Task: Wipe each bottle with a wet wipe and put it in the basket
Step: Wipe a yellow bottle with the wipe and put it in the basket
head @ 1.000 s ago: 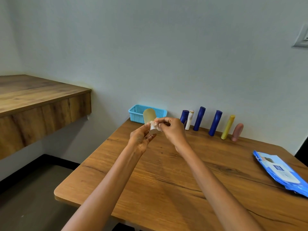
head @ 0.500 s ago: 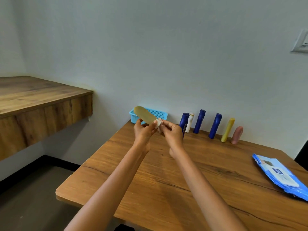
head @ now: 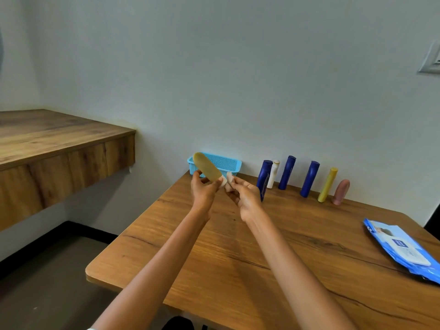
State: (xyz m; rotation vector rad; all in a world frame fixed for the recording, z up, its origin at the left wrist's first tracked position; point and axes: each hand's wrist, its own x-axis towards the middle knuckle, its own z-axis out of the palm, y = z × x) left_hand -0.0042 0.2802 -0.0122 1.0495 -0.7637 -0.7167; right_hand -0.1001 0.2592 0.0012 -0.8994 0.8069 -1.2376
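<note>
While I watch from the head camera, both hands are raised above the far left part of the table (head: 238, 253).

Left hand: my left hand (head: 204, 191) grips the tan bottle (head: 206, 166) near its white cap end, fingers curled round it.
Tan bottle: tilted, base pointing to 10 o'clock, cap to 4 o'clock; it is in the air in front of the basket (head: 223, 164), not in it.
Right hand: my right hand (head: 245, 196) pinches a bunched white wipe (head: 229, 178) in its fingers, just beside the bottle's cap; I cannot tell whether wipe and cap touch.
Basket: light blue, at 12 o'clock of the hands, at the table's far left corner against the wall.
Row of bottles: standing along the wall at 2 o'clock of the hands. From the left: a dark blue bottle (head: 264, 177), partly behind my right hand; a white bottle (head: 273, 173) just beside it; a second blue bottle (head: 287, 172); a third blue bottle (head: 309, 178); a yellow bottle (head: 328, 184); a pink bottle (head: 341, 192).
Wipe pack: a blue pack (head: 404, 248) lies flat at the table's right edge, at 4 o'clock, well apart from the hands.
Shelf: a wooden shelf (head: 59, 148) juts from the wall at 9 o'clock.
</note>
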